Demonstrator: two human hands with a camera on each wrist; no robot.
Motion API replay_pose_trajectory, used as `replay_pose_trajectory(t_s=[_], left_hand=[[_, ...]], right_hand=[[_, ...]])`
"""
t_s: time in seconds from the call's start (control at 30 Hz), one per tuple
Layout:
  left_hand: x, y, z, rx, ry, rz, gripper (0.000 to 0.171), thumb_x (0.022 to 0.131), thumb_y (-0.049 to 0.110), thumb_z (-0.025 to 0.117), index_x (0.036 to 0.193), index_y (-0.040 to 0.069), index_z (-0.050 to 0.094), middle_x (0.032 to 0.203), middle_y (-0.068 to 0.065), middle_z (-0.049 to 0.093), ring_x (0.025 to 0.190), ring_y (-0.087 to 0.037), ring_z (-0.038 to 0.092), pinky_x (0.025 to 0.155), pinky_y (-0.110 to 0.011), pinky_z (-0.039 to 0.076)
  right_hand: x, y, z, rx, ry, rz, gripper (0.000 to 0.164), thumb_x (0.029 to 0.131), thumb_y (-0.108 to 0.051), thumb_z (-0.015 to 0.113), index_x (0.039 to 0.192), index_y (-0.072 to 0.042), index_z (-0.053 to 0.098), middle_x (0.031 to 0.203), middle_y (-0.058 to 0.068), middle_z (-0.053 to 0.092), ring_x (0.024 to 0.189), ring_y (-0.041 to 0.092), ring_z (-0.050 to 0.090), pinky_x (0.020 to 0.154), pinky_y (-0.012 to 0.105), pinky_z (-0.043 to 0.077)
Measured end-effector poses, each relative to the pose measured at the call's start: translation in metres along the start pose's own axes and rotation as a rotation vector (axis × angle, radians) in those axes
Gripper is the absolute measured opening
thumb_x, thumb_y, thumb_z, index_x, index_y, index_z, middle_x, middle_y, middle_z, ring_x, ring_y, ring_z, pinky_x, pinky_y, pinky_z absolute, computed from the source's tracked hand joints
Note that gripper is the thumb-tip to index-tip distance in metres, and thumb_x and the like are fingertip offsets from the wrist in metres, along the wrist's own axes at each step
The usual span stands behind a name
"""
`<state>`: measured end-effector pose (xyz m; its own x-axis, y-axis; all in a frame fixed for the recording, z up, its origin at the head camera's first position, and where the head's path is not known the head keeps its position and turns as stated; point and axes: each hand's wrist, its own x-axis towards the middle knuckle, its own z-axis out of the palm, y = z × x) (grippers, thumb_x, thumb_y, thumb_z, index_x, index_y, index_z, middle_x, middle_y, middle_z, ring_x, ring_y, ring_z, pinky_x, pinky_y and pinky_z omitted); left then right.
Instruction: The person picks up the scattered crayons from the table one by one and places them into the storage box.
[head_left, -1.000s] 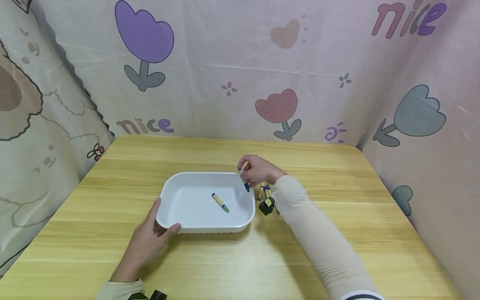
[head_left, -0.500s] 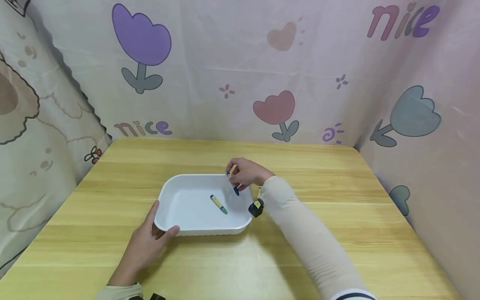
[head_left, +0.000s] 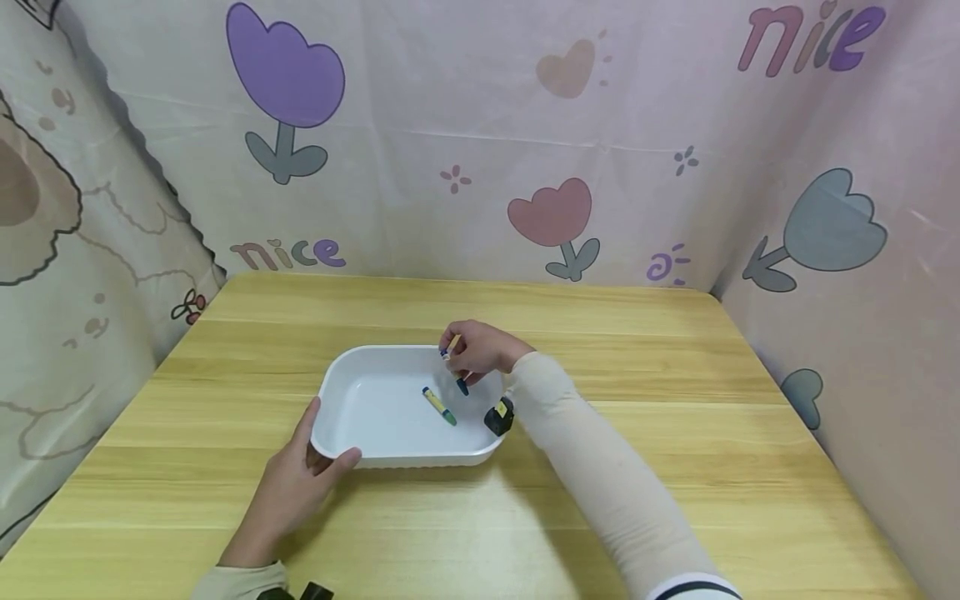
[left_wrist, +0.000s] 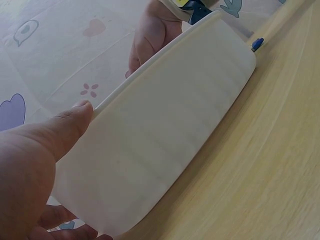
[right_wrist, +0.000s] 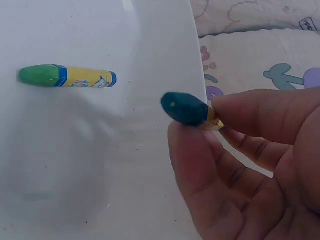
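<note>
A white rectangular tray (head_left: 375, 425) stands on the table, and my left hand (head_left: 292, 479) grips its near left corner. In the left wrist view the thumb lies along the rim of the tray (left_wrist: 160, 125), with fingers at the lower end. My right hand (head_left: 486, 346) is over the tray's far right part, pinching a dark teal crayon (right_wrist: 185, 108) between thumb and fingers. Its coloured tip points down toward the tray floor. Flat inside the tray lies a green crayon (head_left: 438, 406) with a yellow wrapper, left of the held one.
Past the tray's right end, a blue crayon tip (left_wrist: 257, 44) shows on the wooden table (head_left: 420, 533). A black wrist camera (head_left: 498, 417) on the right sleeve covers part of the tray's right rim. Printed cloth (head_left: 420, 100) hangs behind and beside the table.
My right hand has moved left, carrying the dark teal crayon from the tray's right rim to over its inside. The left hand keeps its grip on the corner.
</note>
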<state>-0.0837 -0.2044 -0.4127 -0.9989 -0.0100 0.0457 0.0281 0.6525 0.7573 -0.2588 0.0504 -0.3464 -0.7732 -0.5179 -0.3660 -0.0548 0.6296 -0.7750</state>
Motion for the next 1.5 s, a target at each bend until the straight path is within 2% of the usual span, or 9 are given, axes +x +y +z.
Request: replay_pose_trajectory(t_s=[0.27, 0.5, 0.83, 1.03, 1.27, 1.5], left_hand=[[-0.001, 0.000, -0.001, 0.008, -0.005, -0.011, 0.096, 0.093, 0.040, 0.065, 0.155, 0.003, 0.003, 0.138, -0.040, 0.039, 0.118, -0.045, 0.053, 0.096, -0.051, 0.048], [-0.001, -0.001, 0.000, 0.008, 0.001, -0.003, 0.095, 0.093, 0.039, 0.066, 0.155, 0.003, 0.005, 0.138, -0.039, 0.040, 0.117, -0.044, 0.054, 0.094, -0.050, 0.049], [0.000, -0.002, 0.001, 0.004, 0.004, 0.003, 0.095, 0.092, 0.040, 0.066, 0.156, 0.005, 0.004, 0.139, -0.037, 0.041, 0.118, -0.043, 0.054, 0.092, -0.047, 0.052], [0.000, -0.002, 0.000, 0.009, 0.005, 0.006, 0.095, 0.092, 0.039, 0.066, 0.156, 0.005, 0.005, 0.137, -0.037, 0.043, 0.116, -0.043, 0.055, 0.092, -0.048, 0.052], [-0.001, -0.002, 0.002, 0.011, 0.005, 0.002, 0.095, 0.092, 0.039, 0.066, 0.156, 0.005, 0.005, 0.136, -0.037, 0.044, 0.116, -0.043, 0.056, 0.092, -0.048, 0.052], [-0.001, -0.001, 0.001, 0.007, 0.004, 0.002, 0.095, 0.092, 0.039, 0.066, 0.156, 0.005, 0.004, 0.138, -0.037, 0.042, 0.117, -0.043, 0.055, 0.092, -0.048, 0.052]], right_hand=[[0.005, -0.002, 0.008, -0.084, -0.068, 0.001, 0.029, 0.093, -0.003, 0.063, 0.121, -0.007, 0.059, 0.100, 0.011, 0.059, 0.082, 0.022, 0.062, 0.066, 0.029, 0.061], [0.008, -0.007, 0.015, -0.133, -0.077, 0.017, 0.023, 0.092, -0.002, 0.064, 0.114, -0.009, 0.062, 0.098, 0.009, 0.061, 0.081, 0.021, 0.063, 0.065, 0.029, 0.060], [0.011, -0.005, 0.022, -0.163, -0.120, 0.076, 0.019, 0.092, -0.002, 0.065, 0.109, -0.011, 0.061, 0.100, 0.009, 0.059, 0.079, 0.021, 0.062, 0.064, 0.029, 0.060], [0.006, -0.003, 0.029, -0.211, -0.145, 0.125, 0.016, 0.092, -0.002, 0.066, 0.102, -0.013, 0.062, 0.095, 0.009, 0.059, 0.073, 0.019, 0.059, 0.064, 0.029, 0.059], [0.006, 0.000, 0.035, -0.253, -0.108, 0.161, 0.014, 0.091, -0.004, 0.067, 0.099, -0.014, 0.062, 0.091, 0.008, 0.061, 0.067, 0.018, 0.060, 0.056, 0.026, 0.056], [0.007, 0.001, 0.034, -0.296, -0.082, 0.170, 0.015, 0.090, -0.006, 0.070, 0.098, -0.016, 0.062, 0.088, 0.007, 0.062, 0.066, 0.017, 0.060, 0.054, 0.025, 0.054]])
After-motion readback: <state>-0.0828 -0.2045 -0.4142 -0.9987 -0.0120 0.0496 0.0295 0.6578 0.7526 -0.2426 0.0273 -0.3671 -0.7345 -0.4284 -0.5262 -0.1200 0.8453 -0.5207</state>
